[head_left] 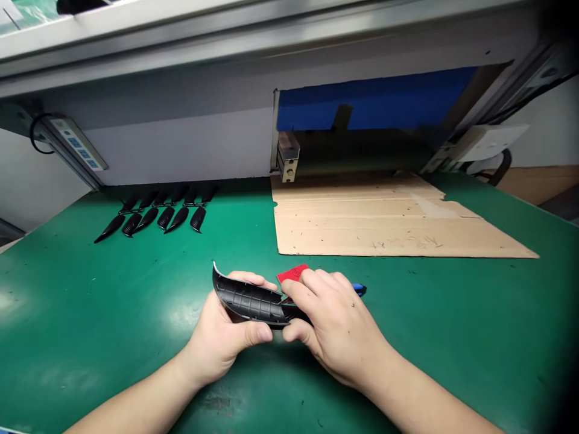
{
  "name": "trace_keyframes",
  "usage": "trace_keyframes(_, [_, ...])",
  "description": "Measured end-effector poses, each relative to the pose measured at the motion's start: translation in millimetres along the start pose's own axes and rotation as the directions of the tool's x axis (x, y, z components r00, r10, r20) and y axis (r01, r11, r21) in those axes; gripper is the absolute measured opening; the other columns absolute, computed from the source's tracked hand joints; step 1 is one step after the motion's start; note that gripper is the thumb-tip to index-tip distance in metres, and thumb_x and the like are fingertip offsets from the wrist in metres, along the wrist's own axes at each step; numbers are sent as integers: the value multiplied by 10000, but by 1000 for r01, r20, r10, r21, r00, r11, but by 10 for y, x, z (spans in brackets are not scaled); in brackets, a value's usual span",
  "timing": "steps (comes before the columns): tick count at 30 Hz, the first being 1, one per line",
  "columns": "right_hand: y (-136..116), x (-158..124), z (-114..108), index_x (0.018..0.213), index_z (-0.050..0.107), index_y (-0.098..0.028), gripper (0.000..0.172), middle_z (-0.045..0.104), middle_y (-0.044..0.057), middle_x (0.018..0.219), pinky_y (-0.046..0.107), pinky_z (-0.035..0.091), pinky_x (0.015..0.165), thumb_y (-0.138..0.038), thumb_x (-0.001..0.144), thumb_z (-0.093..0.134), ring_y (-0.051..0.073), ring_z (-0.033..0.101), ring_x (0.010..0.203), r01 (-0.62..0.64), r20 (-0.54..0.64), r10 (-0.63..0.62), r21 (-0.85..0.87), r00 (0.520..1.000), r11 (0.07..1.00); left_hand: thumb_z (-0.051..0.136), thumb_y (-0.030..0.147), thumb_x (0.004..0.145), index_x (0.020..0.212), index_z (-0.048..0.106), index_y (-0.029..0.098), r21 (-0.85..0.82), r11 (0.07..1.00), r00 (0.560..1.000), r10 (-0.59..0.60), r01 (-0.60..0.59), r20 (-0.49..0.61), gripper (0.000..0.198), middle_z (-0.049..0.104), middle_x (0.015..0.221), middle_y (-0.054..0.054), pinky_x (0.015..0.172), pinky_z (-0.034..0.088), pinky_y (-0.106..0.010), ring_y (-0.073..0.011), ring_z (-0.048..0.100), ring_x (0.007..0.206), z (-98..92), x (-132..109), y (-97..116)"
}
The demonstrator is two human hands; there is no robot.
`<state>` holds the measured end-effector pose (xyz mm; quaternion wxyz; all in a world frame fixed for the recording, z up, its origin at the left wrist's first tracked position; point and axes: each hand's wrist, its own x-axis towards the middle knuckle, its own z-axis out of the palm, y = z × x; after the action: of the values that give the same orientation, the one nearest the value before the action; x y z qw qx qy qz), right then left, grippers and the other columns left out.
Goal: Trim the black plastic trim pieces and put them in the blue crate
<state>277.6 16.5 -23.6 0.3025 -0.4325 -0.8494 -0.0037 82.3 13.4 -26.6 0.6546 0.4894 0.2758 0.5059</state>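
Note:
A curved black plastic shell [253,300] with a ribbed inner side faces up between my hands above the green mat. My left hand [224,337] grips its left part, thumb along the near edge and fingers behind. My right hand [339,328] is closed at the shell's right end, thumb below and fingers above. Just beyond my right fingers lies a red piece [292,273] with dark markings. A blue and black tool end [359,289] shows past my right hand; the rest of it is hidden, so I cannot tell whether it is held.
Several black curved parts [165,217] lie in rows at the back left of the green table [113,289]. Cardboard [362,229] lies at the back right, below a metal block [288,158]. A power strip [79,144] is mounted at the left.

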Motion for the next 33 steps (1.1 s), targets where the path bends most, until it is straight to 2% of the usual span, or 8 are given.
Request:
trace_keyframes(8, [-24,-5,38,705,534,-173,755,495,47,715,327,203,585,-682,951,34,176,367,618,32,-42,-34,-52,999,998,819,171,706,1084,585,232,17,1000,999,13,-14,49,449,643,1125,-44,882,513,-266,-185,634,999,-34,-27,25])
trace_keyframes(16, [-22,-53,92,658,500,-182,726,486,26,639,316,210,576,-660,971,52,162,376,560,50,-61,-53,-62,997,997,817,209,714,1051,616,228,85,996,995,20,-29,94,393,654,1076,-36,875,513,-246,-172,625,992,-21,-21,103])
trace_keyframes(21, [-6,-78,100,703,530,-190,698,542,23,641,306,260,600,-630,995,74,166,449,566,35,11,-35,-42,999,998,809,203,722,1048,602,216,127,991,994,25,-38,105,386,645,1087,-51,888,516,-282,-193,614,1018,-64,-20,87])
trace_keyframes(25, [22,-60,86,686,501,-193,693,548,12,630,296,286,590,-667,977,87,163,469,565,31,53,-35,86,998,996,805,167,718,1043,594,221,145,988,993,38,-53,109,391,635,1102,-52,904,510,-306,-202,607,1032,-73,-23,79])
trace_keyframes(28, [32,-28,52,685,469,-195,690,549,2,651,283,299,579,-752,922,139,158,471,586,17,0,-18,227,1000,974,811,152,705,1047,592,240,123,990,994,57,-68,96,416,625,1121,-38,915,496,-300,-195,601,1035,-60,-35,60])
trace_keyframes(31, [51,-4,-8,746,500,-200,661,570,2,701,284,327,611,-786,895,235,165,494,642,-5,-66,25,283,997,959,826,157,681,1053,584,246,112,991,995,59,-67,74,453,615,1136,-38,918,484,-315,-206,592,1037,-55,-36,38])
trace_keyframes(33, [84,2,-50,808,541,-203,605,593,3,746,290,350,639,-776,884,362,171,517,681,-3,-30,12,291,999,957,816,182,691,1084,570,236,86,995,998,45,-49,42,467,602,1153,-55,893,482,-315,-206,590,1006,-59,-22,44])
